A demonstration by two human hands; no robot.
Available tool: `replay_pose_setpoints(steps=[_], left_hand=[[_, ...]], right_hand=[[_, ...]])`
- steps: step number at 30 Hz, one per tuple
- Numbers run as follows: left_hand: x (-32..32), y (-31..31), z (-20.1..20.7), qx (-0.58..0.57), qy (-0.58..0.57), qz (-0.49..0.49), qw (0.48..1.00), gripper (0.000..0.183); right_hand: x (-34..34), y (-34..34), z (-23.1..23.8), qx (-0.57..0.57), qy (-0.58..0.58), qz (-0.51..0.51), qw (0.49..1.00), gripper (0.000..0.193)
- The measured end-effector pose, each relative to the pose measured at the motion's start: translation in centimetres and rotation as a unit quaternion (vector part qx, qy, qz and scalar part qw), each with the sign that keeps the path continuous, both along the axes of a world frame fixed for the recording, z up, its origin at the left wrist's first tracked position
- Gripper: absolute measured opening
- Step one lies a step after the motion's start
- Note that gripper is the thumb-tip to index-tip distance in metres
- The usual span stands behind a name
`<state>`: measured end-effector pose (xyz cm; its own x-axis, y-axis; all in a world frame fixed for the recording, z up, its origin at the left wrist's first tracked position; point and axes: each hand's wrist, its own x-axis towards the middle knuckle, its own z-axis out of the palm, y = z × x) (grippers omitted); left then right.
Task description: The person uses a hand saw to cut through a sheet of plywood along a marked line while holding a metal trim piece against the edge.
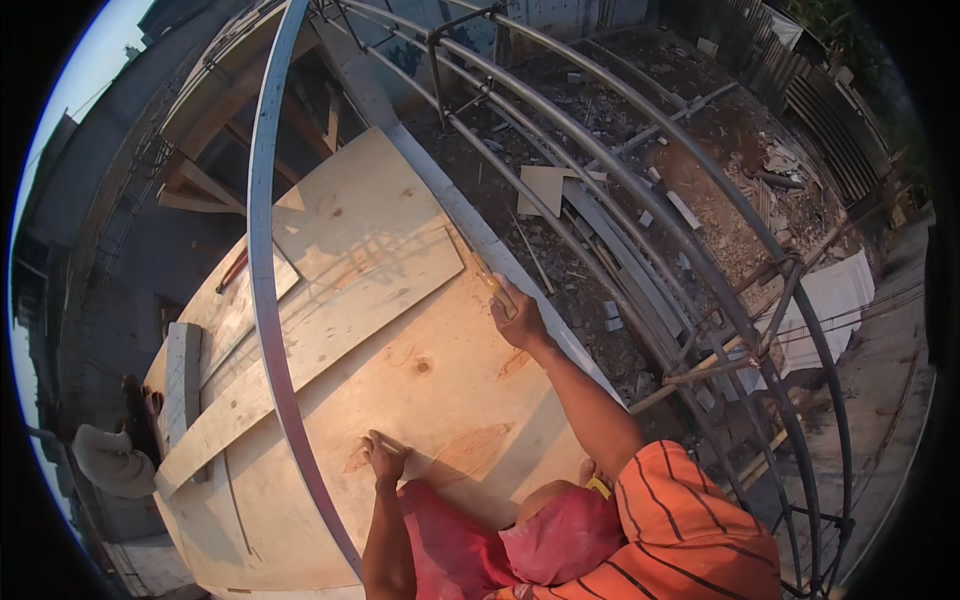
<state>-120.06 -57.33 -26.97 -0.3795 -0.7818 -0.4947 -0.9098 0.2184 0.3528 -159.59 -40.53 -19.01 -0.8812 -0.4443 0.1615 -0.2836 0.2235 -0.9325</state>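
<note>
My right hand [518, 318] is closed round the yellow handle of a thin, long tool that looks like a hand saw [492, 284]. It is at the right edge of a large plywood sheet [420, 365], and its narrow far part runs along that edge. My left hand [385, 458] rests low on the sheet, left of my knees, with its fingers curled; what they hold, if anything, is too small to make out. A long plywood strip [330, 352] lies slantwise across the sheet, ahead of both hands.
A metal bar [262, 220] crosses in front on the left. Curved metal pipes [640, 185] rise on the right above rubble-strewn ground [670, 120]. A red-handled tool [232, 270] and a pale block [182, 375] lie on the boards; another person [140, 410] shows partly at far left.
</note>
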Motion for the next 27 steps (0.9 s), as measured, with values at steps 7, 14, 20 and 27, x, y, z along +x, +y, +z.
replay_pose_setpoints(steps=[7,14,20,27], left_hand=[[-16.3,9.0,9.9,-0.038,0.227,-0.264,0.937,0.105],[-24.5,15.3,16.4,-0.054,0.326,-0.448,0.83,0.081],[-26.3,14.9,18.2,-0.074,0.307,-0.475,0.821,0.058],[-26.9,14.3,17.3,-0.066,0.348,-0.506,0.787,0.037]], right_hand=[[10.0,15.0,5.5,-0.011,0.011,0.042,0.999,0.048],[12.0,15.1,11.8,0.037,-0.084,0.048,0.995,0.049],[11.4,15.2,11.0,-0.01,-0.102,0.065,0.993,0.048],[12.3,15.4,12.0,-0.006,-0.056,0.068,0.996,0.059]])
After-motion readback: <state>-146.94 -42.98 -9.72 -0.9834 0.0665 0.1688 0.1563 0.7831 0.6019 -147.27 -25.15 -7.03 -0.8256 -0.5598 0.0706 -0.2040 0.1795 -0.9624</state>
